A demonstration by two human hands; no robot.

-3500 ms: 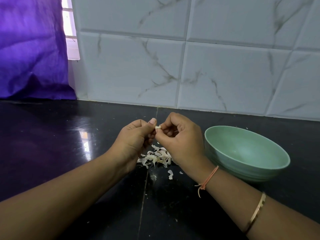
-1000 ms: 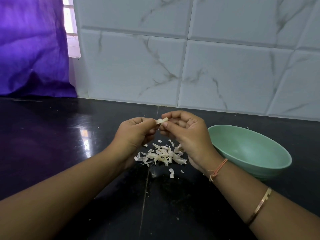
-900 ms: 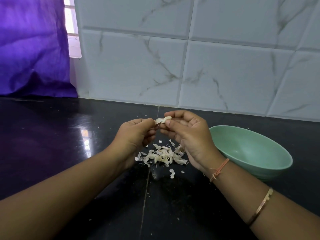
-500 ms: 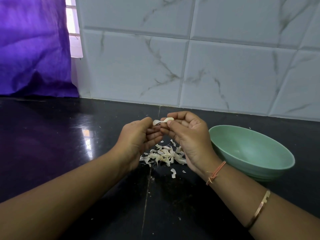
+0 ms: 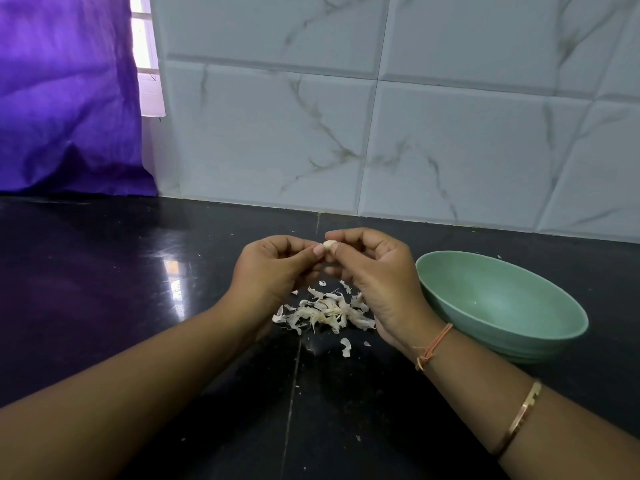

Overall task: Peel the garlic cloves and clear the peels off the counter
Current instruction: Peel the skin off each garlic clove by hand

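Just one garlic clove [image 5: 329,243] showed, pinched above the counter [image 5: 104,289] between two hands. The left hand [image 5: 273,268] had its fingers curled and its thumb tip pressed to the clove, and the right hand [image 5: 374,271] gripped it from the other side with bent fingers. Below them lay one heap of peels [image 5: 325,311], with a few loose flakes just beside it. One green bowl [image 5: 502,306] stood near the right wrist, which wore one orange thread [image 5: 433,348] and one bangle [image 5: 519,415]
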